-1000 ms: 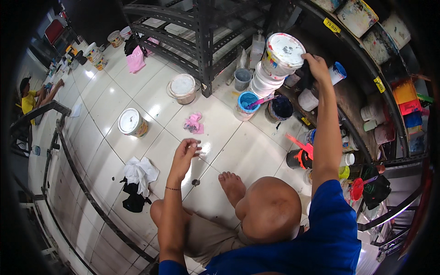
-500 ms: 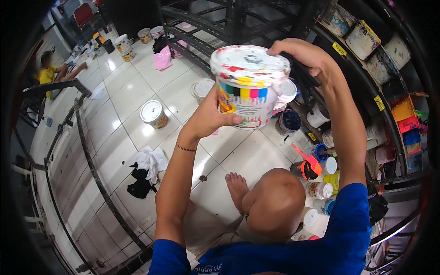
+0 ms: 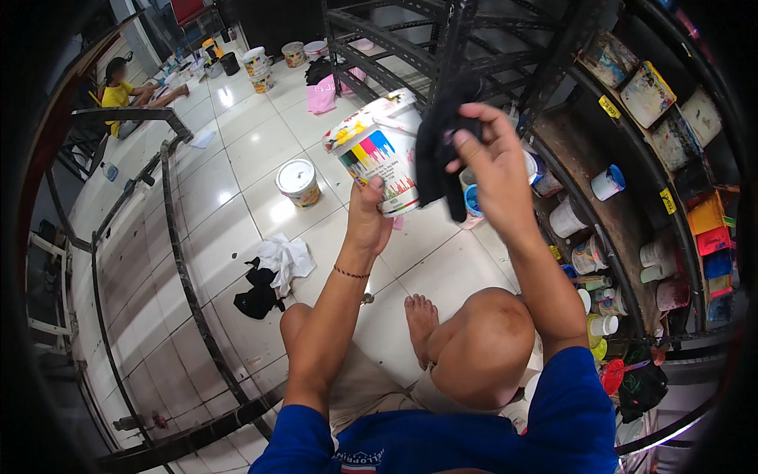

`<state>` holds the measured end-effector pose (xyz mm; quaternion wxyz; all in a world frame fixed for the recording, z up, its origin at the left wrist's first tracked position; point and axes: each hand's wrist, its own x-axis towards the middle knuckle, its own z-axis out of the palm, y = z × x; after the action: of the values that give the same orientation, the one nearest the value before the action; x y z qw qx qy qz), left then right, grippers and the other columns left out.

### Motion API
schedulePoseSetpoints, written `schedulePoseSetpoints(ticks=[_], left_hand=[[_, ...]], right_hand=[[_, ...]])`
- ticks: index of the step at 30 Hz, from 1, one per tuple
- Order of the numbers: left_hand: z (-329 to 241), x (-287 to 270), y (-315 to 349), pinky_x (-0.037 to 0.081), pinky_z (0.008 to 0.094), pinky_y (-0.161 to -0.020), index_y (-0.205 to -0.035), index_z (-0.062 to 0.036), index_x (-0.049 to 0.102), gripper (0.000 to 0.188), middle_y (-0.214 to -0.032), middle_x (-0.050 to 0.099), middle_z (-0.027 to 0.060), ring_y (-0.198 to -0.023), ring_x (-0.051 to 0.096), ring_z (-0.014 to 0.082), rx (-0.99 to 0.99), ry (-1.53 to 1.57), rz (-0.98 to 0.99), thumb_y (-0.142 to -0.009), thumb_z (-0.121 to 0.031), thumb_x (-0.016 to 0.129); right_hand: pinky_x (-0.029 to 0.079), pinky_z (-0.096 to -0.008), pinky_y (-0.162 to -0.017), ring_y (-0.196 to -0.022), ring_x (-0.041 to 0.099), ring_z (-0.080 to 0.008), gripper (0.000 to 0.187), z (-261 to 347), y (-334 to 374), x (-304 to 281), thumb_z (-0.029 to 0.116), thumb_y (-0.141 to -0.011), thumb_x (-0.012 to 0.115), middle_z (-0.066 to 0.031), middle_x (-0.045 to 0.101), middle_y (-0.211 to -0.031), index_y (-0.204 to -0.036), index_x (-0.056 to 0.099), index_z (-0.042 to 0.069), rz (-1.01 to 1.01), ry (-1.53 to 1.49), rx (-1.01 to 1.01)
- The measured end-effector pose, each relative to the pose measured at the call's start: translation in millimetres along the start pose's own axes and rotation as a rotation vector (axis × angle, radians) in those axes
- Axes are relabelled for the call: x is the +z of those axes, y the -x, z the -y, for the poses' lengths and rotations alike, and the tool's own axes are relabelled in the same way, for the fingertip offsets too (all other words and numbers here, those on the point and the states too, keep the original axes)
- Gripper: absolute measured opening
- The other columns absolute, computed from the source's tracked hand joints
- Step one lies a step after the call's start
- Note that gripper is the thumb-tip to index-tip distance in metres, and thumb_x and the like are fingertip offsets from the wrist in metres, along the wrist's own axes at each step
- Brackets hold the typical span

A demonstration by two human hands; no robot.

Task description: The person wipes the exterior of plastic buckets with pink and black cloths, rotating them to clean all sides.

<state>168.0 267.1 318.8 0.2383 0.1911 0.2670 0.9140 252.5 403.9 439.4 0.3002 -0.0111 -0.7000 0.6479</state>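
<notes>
The left hand (image 3: 369,217) gripped the bucket (image 3: 385,170) low on its side, thumb pressed against the printed wall. The right hand (image 3: 497,170) pinched a black cloth (image 3: 438,154) between thumb and fingers; the cloth hung in front of the bucket's right side, and whether it touched could not be told.

Half a second earlier the bucket had been upright between both hands, the right one at its lid; now only the left held it, raised above the floor and tilted, its paint-smeared top leaning left. A second earlier it had sat on a stack of white tubs, the left hand free.

Just left of the bucket in view, a lidded tub (image 3: 298,180) stood on the tiles. Nearer the person lay a white rag (image 3: 286,259) against a black rag (image 3: 259,299). To the right, a shelf (image 3: 570,154) carried a blue-and-white pot (image 3: 608,183). Farther off rose a metal rack (image 3: 452,47), with a pink cloth (image 3: 322,96) beside it, and a person in yellow (image 3: 118,96) sat at far left.
</notes>
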Motion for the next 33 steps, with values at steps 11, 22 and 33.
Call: schedulePoseSetpoints(ticks=[11,22,33], left_hand=[[-22.2,16.3,0.6,0.044,0.0372,-0.107,-0.139,-0.0098,0.044,0.069,-0.129,0.059,0.0048,-0.121,0.057,0.0179,0.117,-0.046,-0.033,-0.089,-0.051,0.066],[-24.4,18.8,7.1,0.045,0.0385,-0.106,-0.139,-0.0067,0.044,0.069,-0.131,0.059,0.008,-0.122,0.057,0.0211,0.162,-0.066,-0.011,-0.088,-0.048,0.067],[-18.4,26.7,4.0,0.048,0.0359,-0.102,-0.135,-0.0087,0.048,0.067,-0.127,0.06,0.0049,-0.117,0.059,0.0182,0.227,-0.095,-0.098,-0.088,-0.053,0.067]], right_hand=[[0.05,-0.0376,-0.082,-0.094,0.062,-0.0309,0.03,0.1,2.2,4.6,0.004,-0.076,0.076,-0.0122,0.065,-0.101,-0.104,0.067,0.004,0.274,0.591,-0.66],[0.052,-0.0352,-0.075,-0.084,0.064,-0.0266,0.029,-1.9,4.9,17.4,0.005,-0.07,0.078,-0.0084,0.066,-0.09,-0.098,0.071,0.006,0.099,0.493,-0.61],[0.052,-0.0376,-0.074,-0.084,0.063,-0.0319,0.021,7.7,-13.9,33.2,0.002,-0.078,0.068,-0.0128,0.063,-0.096,-0.1,0.067,0.003,0.071,0.654,-0.793]])
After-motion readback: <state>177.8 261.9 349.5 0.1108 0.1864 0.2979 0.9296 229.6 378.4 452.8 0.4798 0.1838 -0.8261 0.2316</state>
